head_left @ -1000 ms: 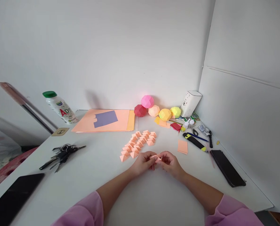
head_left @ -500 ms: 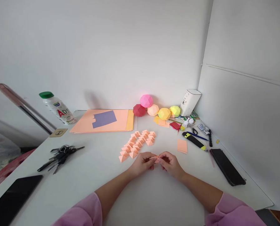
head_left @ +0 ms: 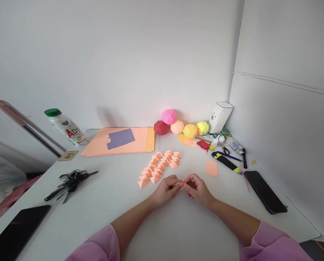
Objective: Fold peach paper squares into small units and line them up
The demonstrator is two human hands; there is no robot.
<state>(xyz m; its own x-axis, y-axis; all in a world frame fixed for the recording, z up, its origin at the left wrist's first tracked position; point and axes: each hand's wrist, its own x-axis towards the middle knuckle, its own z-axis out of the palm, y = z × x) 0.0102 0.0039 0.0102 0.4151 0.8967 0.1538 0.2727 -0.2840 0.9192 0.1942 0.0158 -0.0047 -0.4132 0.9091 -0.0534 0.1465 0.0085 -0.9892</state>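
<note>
Between my fingertips, near the table's middle, is a small folded piece of peach paper (head_left: 182, 183), largely covered by the fingers. My left hand (head_left: 165, 189) pinches its left end, and my right hand (head_left: 197, 190) pinches the right end. Just beyond my left hand, several folded peach paper units (head_left: 159, 166) stand in slanting rows, with pointed tops. A small stack of flat peach paper squares (head_left: 211, 168) lies beyond my right hand, to its right.
Keys (head_left: 72, 183), a dark tablet (head_left: 17, 230) and a bottle (head_left: 66, 127) are at left. Large peach sheets (head_left: 96, 145) and faceted paper balls (head_left: 169, 116) sit along the wall. A cutter (head_left: 226, 162) and a black phone (head_left: 265, 192) lie at right.
The peach piece between my hands is tilted a little differently, and my fingers have shifted slightly around it. The view has moved a little.
</note>
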